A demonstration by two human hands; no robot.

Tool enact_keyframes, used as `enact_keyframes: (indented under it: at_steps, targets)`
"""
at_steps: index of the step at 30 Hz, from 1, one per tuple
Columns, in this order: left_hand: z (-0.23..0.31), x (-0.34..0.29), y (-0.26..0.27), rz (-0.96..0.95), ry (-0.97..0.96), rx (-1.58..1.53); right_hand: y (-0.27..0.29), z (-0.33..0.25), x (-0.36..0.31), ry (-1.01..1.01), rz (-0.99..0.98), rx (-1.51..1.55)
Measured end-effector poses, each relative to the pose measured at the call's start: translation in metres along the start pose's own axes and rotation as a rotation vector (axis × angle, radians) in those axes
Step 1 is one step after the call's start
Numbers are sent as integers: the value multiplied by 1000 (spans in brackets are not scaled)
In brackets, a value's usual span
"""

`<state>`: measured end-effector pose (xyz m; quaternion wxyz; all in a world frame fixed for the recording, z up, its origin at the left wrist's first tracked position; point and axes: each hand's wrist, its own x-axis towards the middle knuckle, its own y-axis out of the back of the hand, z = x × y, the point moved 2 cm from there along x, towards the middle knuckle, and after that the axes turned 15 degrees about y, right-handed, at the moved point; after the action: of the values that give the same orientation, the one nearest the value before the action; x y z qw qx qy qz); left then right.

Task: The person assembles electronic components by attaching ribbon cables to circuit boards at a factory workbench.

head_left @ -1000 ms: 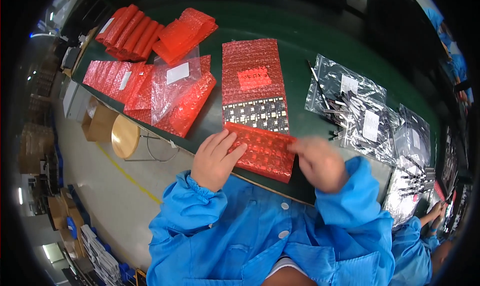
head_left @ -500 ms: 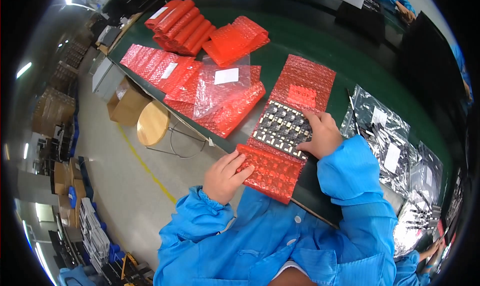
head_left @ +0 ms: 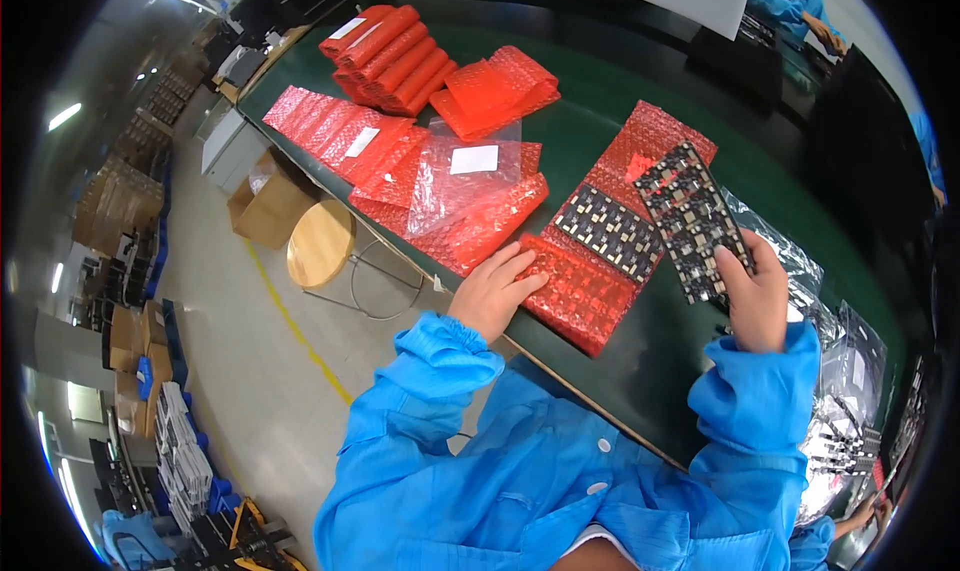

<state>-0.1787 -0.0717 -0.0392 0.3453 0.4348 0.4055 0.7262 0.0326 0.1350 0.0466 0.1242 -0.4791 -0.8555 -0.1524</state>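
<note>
A black circuit board panel (head_left: 690, 211) with many pale components is tilted up in my right hand (head_left: 757, 296), pinched at its lower right edge between thumb and fingers. Beneath and left of it, a second panel (head_left: 608, 233) lies flat on a long strip of red bubble wrap (head_left: 675, 129). The strip's near end is folded over, and board shapes show faintly through the folded wrap (head_left: 590, 293). My left hand (head_left: 495, 289) rests on that fold's left edge, fingers stretched out over it. A small red piece lies on the strip, partly hidden by the raised panel.
Rolled red bubble-wrap bundles (head_left: 395, 61) are stacked at the far left of the green table (head_left: 580, 121). Nearer lie flat red wraps (head_left: 335, 136) and a clear bag (head_left: 440, 186). Clear bags of dark parts (head_left: 850, 356) sit at right. A wooden stool (head_left: 322, 243) stands left.
My right hand has lifted a panel off the wrap and moved right with it, showing another panel underneath. My left hand stays at the folded wrap; the whole view has shifted a little.
</note>
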Motion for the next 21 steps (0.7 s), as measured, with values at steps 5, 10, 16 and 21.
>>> enact_keyframes:
  at_steps: [5, 10, 16, 21]
  targets:
    - [7, -5, 10, -82, 42, 49, 44, -17, -51, -126, -58, -149]
    - [17, 5, 12, -151, 58, 94, 91, 15, -112, -285, -57, -1]
    - [68, 7, 25, -212, 211, -235, 108, 38, -136, -383, -205, -273]
    - [147, 23, -6, -472, -52, -369, 123, 49, -152, -383, -87, -357]
